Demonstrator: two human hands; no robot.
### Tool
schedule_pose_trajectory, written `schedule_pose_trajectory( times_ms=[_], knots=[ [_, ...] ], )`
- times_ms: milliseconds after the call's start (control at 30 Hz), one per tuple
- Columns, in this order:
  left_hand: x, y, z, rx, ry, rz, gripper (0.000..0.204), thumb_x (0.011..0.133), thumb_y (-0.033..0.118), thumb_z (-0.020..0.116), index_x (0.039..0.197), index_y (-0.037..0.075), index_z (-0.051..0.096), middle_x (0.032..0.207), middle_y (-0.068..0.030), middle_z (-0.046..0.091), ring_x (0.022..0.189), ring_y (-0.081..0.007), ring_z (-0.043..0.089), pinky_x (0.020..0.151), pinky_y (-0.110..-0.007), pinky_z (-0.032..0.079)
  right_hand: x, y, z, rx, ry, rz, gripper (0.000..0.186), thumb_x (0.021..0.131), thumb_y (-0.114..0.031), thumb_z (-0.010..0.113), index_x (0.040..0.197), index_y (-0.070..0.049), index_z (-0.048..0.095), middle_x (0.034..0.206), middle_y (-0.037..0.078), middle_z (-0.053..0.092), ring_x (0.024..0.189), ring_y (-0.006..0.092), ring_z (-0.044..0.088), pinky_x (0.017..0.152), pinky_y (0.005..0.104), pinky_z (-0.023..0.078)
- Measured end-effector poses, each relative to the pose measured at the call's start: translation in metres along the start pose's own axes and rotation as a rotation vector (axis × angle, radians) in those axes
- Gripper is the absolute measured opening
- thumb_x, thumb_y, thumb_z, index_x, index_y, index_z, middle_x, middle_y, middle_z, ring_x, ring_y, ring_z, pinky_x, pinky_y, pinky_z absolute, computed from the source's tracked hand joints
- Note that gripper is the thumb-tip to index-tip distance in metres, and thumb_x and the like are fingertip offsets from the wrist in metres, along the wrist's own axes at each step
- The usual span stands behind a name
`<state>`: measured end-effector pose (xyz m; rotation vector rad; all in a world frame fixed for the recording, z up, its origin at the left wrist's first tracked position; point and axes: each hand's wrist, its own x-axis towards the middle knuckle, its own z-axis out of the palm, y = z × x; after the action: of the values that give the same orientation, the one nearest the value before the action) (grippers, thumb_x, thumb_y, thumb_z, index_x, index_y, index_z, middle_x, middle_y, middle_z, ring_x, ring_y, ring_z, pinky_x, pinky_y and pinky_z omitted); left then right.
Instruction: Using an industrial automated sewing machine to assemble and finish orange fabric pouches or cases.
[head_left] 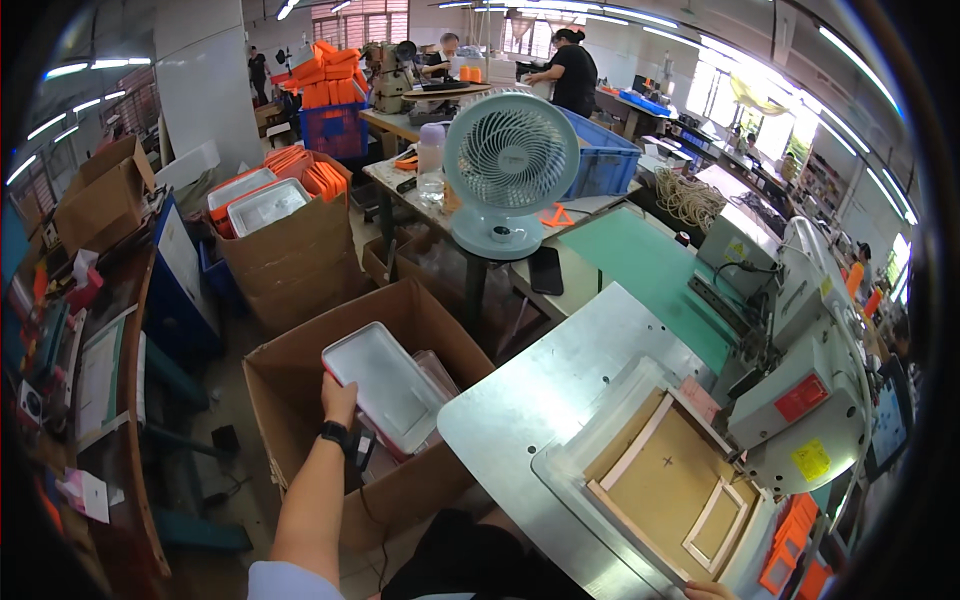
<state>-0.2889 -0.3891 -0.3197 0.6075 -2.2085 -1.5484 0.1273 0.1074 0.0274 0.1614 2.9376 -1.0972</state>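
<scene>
L hand [340, 398] grips red-edged tray [385, 380] by its left rim, ctr-left of frame, at open carton [405, 308] mouth, prob. as rim's easiest to reach. R hand [708, 591], bottom right, cut off: can't tell grip; nr wood-framed board [650, 480].

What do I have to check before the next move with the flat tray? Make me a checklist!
1. Left hand gripping the silvery rectangular tray with a red edge: ok, fingers at its left edge.
2. Tray clear of the open brown cardboard box: not ok, it is at the box's opening.
3. Right hand holding the tan board with pale wooden strips: cannot tell, only fingers show at the lower edge.
4. Pale blue-green round fan standing upright: ok.
5. Fan switched on: cannot tell.
6. Black rectangular phone away from the tray: ok, it lies beside the fan.
</scene>
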Motion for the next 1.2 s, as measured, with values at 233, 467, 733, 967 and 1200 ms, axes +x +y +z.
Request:
schedule_pose_trajectory(
  times_ms=[233,467,733,967,1200],
  knots=[
    [0.037,0.005,0.029,-0.123,-0.184,-0.157,0.1,0.091,0.024,0.071,0.158,0.005,0.0,0.151,-0.025,0.037,0.131,-0.031,0.047,0.108,-0.039,0.039,-0.003,-0.003,0.005,-0.095,0.032,-0.022,0.028,0.088,0.001,0.064,0.116,0.003,0.066,0.119,0.02,0.066,0.1,0.0329,0.067,0.086,0.0357,0.052],
    [-0.053,0.265,0.003,-0.195,-0.771,0.447,0.035,0.096,0.013,0.061,0.129,0.002,0.06,0.122,-0.0073,0.062,0.109,-0.0165,0.059,0.096,-0.03,0.047,0.007,0.012,0.027,-0.172,-0.028,-0.168,0.041,0.083,-0.012,0.074,0.123,-0.009,0.066,0.128,0.014,0.062,0.113,0.0334,0.061,0.096,0.0418,0.05],
    [-0.304,0.396,0.078,0.246,-1.905,1.689,0.057,0.097,0.025,0.058,0.147,0.005,0.039,0.157,-0.0198,0.031,0.143,-0.0381,0.034,0.112,-0.053,0.036,-0.014,0.007,0.05,0.069,-0.007,-0.382,0.034,0.085,-0.012,0.068,0.116,0.0,0.063,0.125,0.017,0.06,0.111,0.0371,0.058,0.094,0.0454,0.048],
    [-0.357,0.366,0.137,0.447,-1.862,1.987,0.064,0.104,0.049,0.035,0.152,0.008,0.032,0.16,-0.0182,0.027,0.147,-0.0349,0.028,0.115,-0.064,0.024,-0.084,0.041,0.03,0.033,0.215,-0.049,0.036,0.083,-0.009,0.074,0.118,-0.007,0.068,0.116,0.013,0.068,0.106,0.0307,0.065,0.09,0.0398,0.051],
    [-0.288,0.384,0.157,0.937,-1.386,1.863,0.075,0.093,0.052,0.053,0.151,0.008,0.034,0.156,-0.0161,0.034,0.146,-0.034,0.029,0.116,-0.067,0.017,-0.127,0.146,-0.046,-0.244,0.793,0.503,0.025,0.081,-0.007,0.073,0.104,-0.001,0.065,0.09,0.012,0.063,0.071,0.0212,0.06,0.067,0.031,0.05]
  ],
)
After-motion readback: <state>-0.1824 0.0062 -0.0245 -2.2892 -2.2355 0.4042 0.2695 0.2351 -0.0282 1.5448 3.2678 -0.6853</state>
